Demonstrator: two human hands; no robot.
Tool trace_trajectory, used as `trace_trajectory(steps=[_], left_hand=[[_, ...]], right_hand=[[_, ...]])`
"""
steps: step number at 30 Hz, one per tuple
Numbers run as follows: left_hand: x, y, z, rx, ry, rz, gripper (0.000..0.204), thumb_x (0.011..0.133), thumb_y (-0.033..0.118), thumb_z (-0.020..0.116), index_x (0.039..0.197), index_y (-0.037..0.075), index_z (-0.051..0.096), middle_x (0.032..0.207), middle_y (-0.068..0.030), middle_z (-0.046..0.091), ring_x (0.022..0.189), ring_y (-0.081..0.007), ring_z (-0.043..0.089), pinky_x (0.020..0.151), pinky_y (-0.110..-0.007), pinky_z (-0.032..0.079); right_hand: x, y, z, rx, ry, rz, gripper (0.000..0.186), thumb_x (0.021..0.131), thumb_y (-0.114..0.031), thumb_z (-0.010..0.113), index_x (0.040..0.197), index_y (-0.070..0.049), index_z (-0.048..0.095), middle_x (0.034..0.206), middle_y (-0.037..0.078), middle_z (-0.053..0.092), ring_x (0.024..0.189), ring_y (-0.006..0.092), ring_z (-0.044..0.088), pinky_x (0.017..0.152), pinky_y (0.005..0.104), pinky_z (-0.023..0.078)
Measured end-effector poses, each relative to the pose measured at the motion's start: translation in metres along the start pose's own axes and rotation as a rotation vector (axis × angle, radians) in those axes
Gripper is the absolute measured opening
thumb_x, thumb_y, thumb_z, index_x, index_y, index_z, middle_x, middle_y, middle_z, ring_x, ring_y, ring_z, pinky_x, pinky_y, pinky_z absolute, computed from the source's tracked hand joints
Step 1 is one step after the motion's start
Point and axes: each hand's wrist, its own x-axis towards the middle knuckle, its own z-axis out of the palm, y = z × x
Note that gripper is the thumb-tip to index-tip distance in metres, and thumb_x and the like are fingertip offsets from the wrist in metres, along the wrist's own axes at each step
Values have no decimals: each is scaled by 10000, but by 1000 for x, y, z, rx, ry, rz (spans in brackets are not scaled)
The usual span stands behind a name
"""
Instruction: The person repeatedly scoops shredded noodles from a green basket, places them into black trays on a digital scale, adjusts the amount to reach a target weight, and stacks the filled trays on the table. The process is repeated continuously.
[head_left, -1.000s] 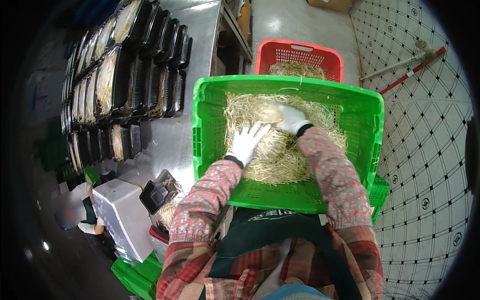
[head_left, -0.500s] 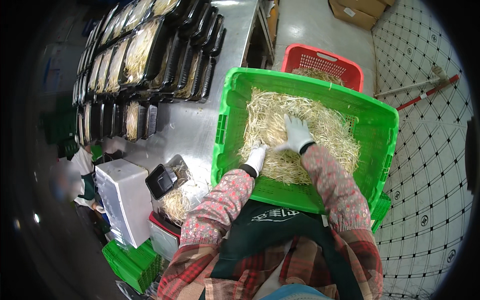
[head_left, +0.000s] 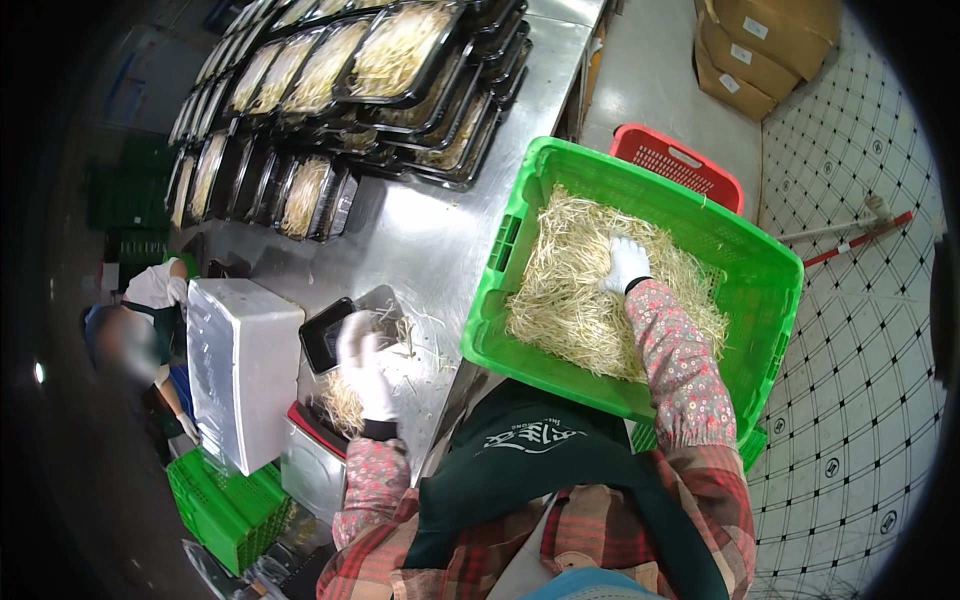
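Note:
A green perforated crate (head_left: 770,310) holds a heap of pale bean sprouts (head_left: 560,300). My right hand (head_left: 627,265), in a white glove, rests in that heap with its fingers curled into the sprouts. My left hand (head_left: 365,365), also gloved, is outside the crate, raised beside an empty black tray (head_left: 322,335); motion smears its fingers. Loose sprouts (head_left: 338,410) lie below it on a red-edged metal device (head_left: 308,460), partly hidden by my hand and arm.
Filled black trays (head_left: 395,55) are stacked on the steel table (head_left: 430,240). A co-worker (head_left: 150,330) is left of a white foam box (head_left: 240,375). Around are a red basket (head_left: 680,165), cardboard (head_left: 765,50), green crates (head_left: 225,500) and a red-handled tool (head_left: 855,240).
My left hand has left the sprouts in the crate and moved leftward to the black tray. My right hand remains in the heap. The view has shifted, showing more stacked trays and cardboard.

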Motion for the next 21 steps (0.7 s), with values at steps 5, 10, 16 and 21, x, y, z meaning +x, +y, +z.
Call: trace_trajectory(steps=[5, 10, 16, 21], left_hand=[[12, -88, -125, 418, 662, -92, 667, 922, 217, 674, 1443, -55, 358, 1474, -206, 414, 1353, -294, 405, 1140, -381, 304], [30, -160, -152, 52, 682, -405, 881, 845, 336, 773, 1464, -78, 303, 1396, -199, 473, 1235, -258, 487, 1055, -362, 381], [42, -216, -143, -182, 794, -501, 215, 795, 128, 758, 726, 94, 557, 715, -3, 546, 684, -134, 517, 615, -311, 440], [17, -162, -116, -397, 1060, -243, 234, 682, 73, 635, 885, -20, 566, 936, -165, 637, 819, -300, 622, 695, -434, 536]], right_hand=[[-10, -20, 7, 17, -172, -24, 1016, 540, -374, 881, 1357, 4, 410, 1202, 185, 575, 1185, 323, 542, 1025, 427, 415], [-26, -5, 5, 242, -88, 90, 751, 566, -341, 857, 1189, -53, 552, 1097, 186, 642, 1050, 346, 620, 924, 417, 498], [-58, 6, -8, 403, -82, 125, 715, 577, -343, 837, 1200, -108, 576, 1059, 171, 679, 1014, 336, 649, 904, 414, 509], [-65, 9, -47, 448, -45, 25, 734, 569, -334, 829, 1220, -114, 572, 1102, 178, 669, 1031, 348, 645, 916, 404, 509]])
